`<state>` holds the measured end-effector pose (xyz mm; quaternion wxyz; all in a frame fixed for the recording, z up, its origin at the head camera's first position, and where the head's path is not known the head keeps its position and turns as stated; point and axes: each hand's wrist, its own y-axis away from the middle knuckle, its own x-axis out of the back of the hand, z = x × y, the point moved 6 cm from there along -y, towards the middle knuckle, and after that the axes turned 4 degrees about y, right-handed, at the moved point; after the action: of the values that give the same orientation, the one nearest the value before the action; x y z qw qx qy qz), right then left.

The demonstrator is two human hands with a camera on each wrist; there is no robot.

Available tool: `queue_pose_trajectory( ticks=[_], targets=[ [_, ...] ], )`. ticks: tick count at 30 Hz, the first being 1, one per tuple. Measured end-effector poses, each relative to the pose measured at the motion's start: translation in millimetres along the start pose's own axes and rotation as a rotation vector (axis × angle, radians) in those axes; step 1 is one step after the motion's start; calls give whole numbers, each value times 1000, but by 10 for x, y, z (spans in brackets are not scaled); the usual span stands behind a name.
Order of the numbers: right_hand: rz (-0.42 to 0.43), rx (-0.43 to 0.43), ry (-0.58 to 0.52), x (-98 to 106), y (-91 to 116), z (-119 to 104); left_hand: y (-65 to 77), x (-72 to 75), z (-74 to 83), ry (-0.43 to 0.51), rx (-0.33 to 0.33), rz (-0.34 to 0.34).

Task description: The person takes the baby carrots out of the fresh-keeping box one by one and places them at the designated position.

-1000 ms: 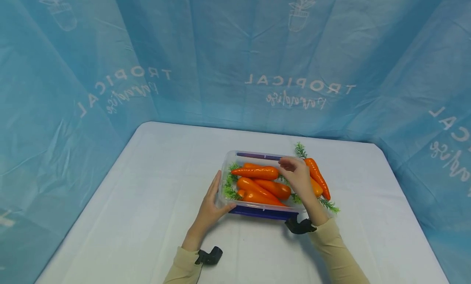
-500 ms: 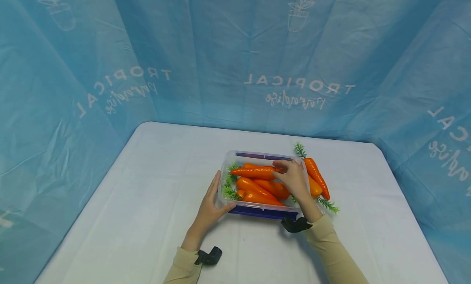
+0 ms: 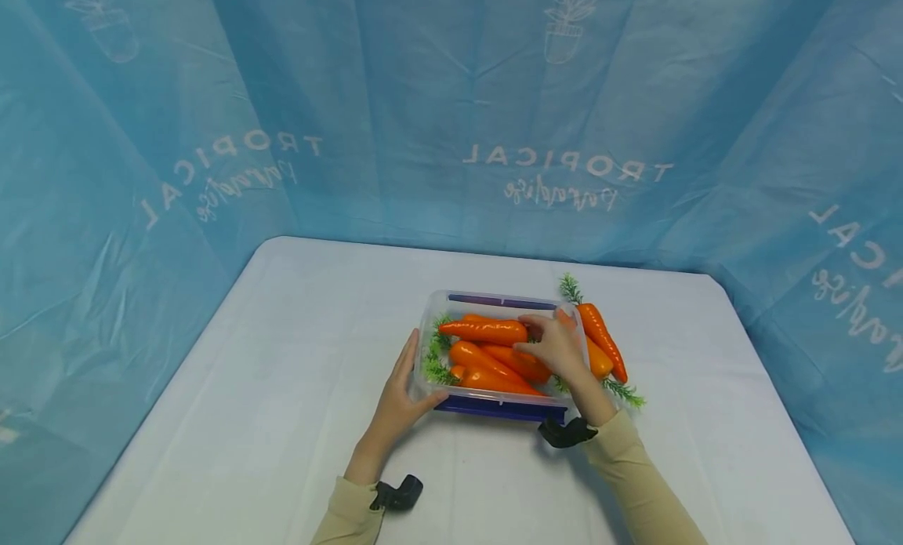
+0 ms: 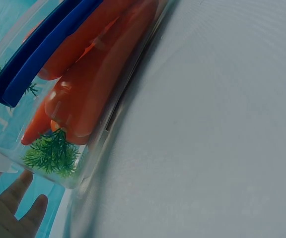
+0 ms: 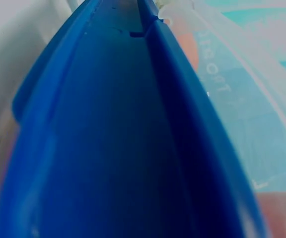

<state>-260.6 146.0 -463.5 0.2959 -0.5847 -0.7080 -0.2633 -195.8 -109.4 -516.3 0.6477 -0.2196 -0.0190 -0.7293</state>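
Observation:
A clear plastic box [image 3: 426, 357] with blue side latches [image 3: 501, 408] holds several orange carrots with green fern-like tops [image 3: 437, 365]. My left hand [image 3: 400, 408] rests against its left end, fingers straight, thumb along the front corner. In the left wrist view its spread fingers [image 4: 19, 196] show behind the box. My right hand [image 3: 560, 353] reaches over the right end, thumb and fingers curled round the thick end of the uppermost carrot [image 3: 483, 330]. A blue latch [image 5: 118, 124] fills most of the right wrist view, hiding the grip there.
Right of the box lie a carrot [image 3: 603, 341] with its top pointing away and a lighter orange one [image 3: 600, 362], partly hidden by the box, with greenery [image 3: 624, 392] beside it. A white cloth [image 3: 317, 333] covers the table. Blue printed curtains [image 3: 423, 98] hang behind it.
My right hand has moved left and its fingers have come round the uppermost carrot's thick end. The left hand keeps its place on the box. The head view has shifted slightly.

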Motion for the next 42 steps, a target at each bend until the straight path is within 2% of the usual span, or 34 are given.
queue_pose_trajectory(
  ticks=[6, 15, 22, 42],
  targets=[
    [-49, -34, 44, -32, 4, 13, 3, 2, 11, -6, 9, 1],
    [-33, -52, 47, -49, 17, 43, 21, 0, 6, -10, 13, 5],
    [2, -66, 49, -27, 21, 61, 47, 67, 402, 12, 34, -23],
    [186, 49, 20, 100, 58, -53, 32, 59, 381, 23, 36, -25]
  ],
)
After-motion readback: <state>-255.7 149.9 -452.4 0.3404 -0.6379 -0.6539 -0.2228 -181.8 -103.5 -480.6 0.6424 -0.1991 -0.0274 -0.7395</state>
